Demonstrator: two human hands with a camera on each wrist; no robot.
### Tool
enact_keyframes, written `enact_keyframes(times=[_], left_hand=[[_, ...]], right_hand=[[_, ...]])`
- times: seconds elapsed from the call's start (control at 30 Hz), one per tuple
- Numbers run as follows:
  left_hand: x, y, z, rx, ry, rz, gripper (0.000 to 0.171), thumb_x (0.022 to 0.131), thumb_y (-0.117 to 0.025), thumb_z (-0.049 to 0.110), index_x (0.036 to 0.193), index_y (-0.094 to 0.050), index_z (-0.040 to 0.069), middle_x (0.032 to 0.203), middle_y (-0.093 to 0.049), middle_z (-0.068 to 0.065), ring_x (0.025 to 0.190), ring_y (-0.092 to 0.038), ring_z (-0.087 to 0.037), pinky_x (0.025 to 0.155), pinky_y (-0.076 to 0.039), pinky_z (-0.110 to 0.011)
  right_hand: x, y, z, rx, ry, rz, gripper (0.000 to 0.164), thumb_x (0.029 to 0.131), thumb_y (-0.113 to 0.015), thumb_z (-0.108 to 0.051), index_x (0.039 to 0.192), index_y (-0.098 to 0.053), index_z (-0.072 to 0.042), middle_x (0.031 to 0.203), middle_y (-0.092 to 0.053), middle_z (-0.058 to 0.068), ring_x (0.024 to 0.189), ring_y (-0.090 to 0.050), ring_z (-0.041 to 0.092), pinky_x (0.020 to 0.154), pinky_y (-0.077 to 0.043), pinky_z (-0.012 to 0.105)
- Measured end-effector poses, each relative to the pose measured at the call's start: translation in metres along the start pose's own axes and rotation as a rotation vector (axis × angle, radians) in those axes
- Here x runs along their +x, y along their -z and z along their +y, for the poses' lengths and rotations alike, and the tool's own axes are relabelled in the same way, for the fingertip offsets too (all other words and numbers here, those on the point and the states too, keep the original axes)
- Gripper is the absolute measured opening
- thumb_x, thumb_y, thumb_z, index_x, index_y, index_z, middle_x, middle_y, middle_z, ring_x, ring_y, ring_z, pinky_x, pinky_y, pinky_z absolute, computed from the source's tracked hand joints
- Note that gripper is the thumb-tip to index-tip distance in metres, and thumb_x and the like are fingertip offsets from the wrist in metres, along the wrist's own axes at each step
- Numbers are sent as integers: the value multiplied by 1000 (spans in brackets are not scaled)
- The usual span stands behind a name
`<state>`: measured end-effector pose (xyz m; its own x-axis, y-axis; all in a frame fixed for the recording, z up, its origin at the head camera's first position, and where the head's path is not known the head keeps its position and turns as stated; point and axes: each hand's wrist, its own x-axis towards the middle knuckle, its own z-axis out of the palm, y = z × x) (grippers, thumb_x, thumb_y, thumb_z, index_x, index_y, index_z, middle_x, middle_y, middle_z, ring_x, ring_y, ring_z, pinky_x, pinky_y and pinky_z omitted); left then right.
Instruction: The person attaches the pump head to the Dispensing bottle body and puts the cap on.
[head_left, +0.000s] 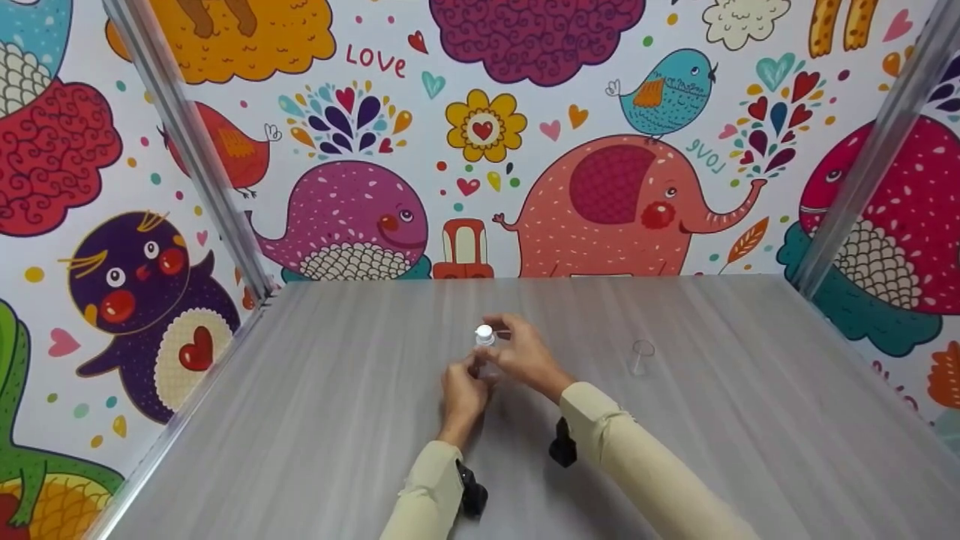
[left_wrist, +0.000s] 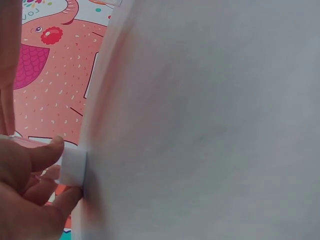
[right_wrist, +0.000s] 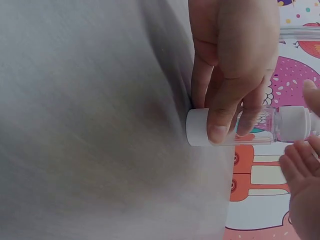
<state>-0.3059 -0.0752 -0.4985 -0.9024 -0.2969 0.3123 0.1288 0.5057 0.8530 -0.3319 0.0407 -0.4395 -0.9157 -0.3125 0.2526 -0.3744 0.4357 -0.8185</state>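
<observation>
A clear bottle [right_wrist: 257,126] has a white base [right_wrist: 198,127] and a white collar [right_wrist: 293,123]. My left hand [head_left: 463,394] grips it low down, thumb and fingers round the base and lower body in the right wrist view. The base stands right at the tabletop in the left wrist view. In the head view the white top [head_left: 484,334] shows between the thumb and fingers of my right hand [head_left: 525,356]. Those fingers [right_wrist: 300,160] are fairly straight and spread beside the collar. To the right stands a small clear cap [head_left: 642,358].
The grey wood-grain table [head_left: 315,420] runs back to a wall [head_left: 480,75] printed with cartoon animals. Metal posts [head_left: 202,142] rise at the table's far corners. Black wrist devices [head_left: 472,491] hang under both sleeves.
</observation>
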Motion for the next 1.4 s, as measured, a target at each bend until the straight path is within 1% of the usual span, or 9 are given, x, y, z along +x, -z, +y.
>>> enact_keyframes(times=[0.17,0.33,0.43,0.73,0.97,1.1,1.2,1.33,1.4], left_hand=[[1,-2,0,11,-42,22,17,66,-79,-5,78,-68,0,60,-46,2,60,-42,-14,56,-34,-29],[1,-3,1,13,-47,26,14,69,-77,-5,78,-68,0,61,-46,3,59,-41,-14,55,-31,-28],[1,-2,1,17,-42,22,13,71,-77,-5,79,-68,0,62,-46,2,59,-41,-14,56,-31,-29],[2,1,0,21,-46,26,14,70,-76,-6,76,-65,-1,61,-42,2,59,-39,-15,57,-30,-29],[1,1,0,12,-36,19,13,72,-75,-7,79,-66,-1,65,-45,1,62,-41,-15,59,-33,-29],[0,1,1,26,9,-7,11,75,-73,-6,82,-69,1,67,-49,0,64,-45,-15,59,-35,-29],[0,1,1,36,48,-14,9,76,-71,-4,82,-70,3,67,-53,-1,65,-47,-15,59,-37,-30],[0,0,0,5,17,7,12,75,-68,-8,83,-71,0,68,-59,-7,64,-45,-16,59,-38,-31],[0,-1,-1,-1,1,14,13,75,-68,-10,84,-72,-1,70,-61,-10,64,-45,-16,60,-38,-32]], right_hand=[[-1,-1,0,-1,76,-19,44,89,-67,0,132,-59,-1,132,-62,18,126,-59,36,105,-47,51],[1,-3,4,-49,207,1,36,90,-63,6,126,-62,5,122,-67,19,117,-65,34,100,-52,45],[3,-3,5,-64,249,21,33,90,-64,7,123,-63,6,117,-68,20,112,-67,33,97,-53,43],[3,-5,4,-58,223,43,36,88,-69,3,123,-62,4,115,-70,20,108,-70,31,93,-56,39],[3,-7,5,-76,195,63,41,86,-73,0,125,-61,6,115,-71,20,107,-70,32,92,-56,41],[3,-7,8,-109,185,70,43,85,-76,-3,124,-61,4,114,-71,18,106,-70,29,92,-56,40],[3,-6,10,-110,199,69,48,84,-78,-9,127,-60,4,118,-70,19,109,-68,30,95,-55,42],[2,-2,12,-60,197,61,59,85,-79,-22,134,-57,3,128,-66,20,119,-64,32,103,-49,46],[1,0,11,-37,181,54,59,87,-78,-26,135,-56,1,133,-64,20,123,-61,33,106,-47,48]])
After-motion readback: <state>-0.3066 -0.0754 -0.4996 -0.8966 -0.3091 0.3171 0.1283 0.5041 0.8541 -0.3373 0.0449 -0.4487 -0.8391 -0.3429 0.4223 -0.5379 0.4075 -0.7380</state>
